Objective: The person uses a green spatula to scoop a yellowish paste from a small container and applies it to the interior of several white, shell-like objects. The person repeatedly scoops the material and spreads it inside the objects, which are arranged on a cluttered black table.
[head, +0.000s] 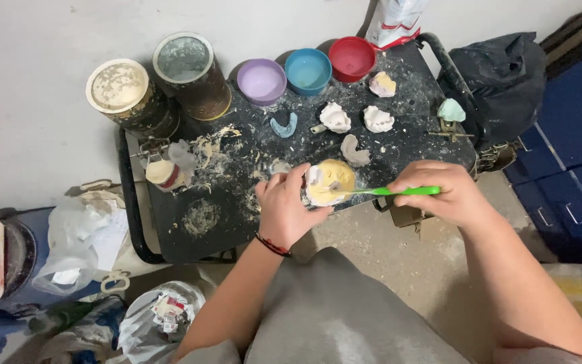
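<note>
We're over the black cart top (237, 222), both hands in frame. Left hand (283, 209) has its fingers wrapped around a small bowl of yellow paste (331, 180), holding it at the near edge of the cart. Right hand (447, 194) is closed around the green handle of a spatula (399, 191); the blade end sits in the paste, just beside a pale lump at the bowl's left side, which we can't identify for sure.

Status as we read it: paste looks mixed, smooth and uniformly yellow with no dry powder showing in the bowl, so mixing seems mostly done. Whether it has been applied to anything we can't tell.

Already on the cart, beyond the bowl: two white tooth casts (335, 117) and (377, 119), a grey horseshoe piece (354, 151), a blue curved tray (284, 126), a yellowish cast (382, 83) and a pale green lump (451, 110) near the right edge. These look set and parked.

Back row: purple bowl (261, 81), blue bowl (308, 70), red bowl (351, 58), all seemingly without contents. Two crusted round cans (124, 94) and (190, 74) stand at the back left. Dried splatter covers the surface, heaviest at left of centre.

Black bag (500, 81) hangs off the right side; blue drawers (574, 162) beyond it.
</note>
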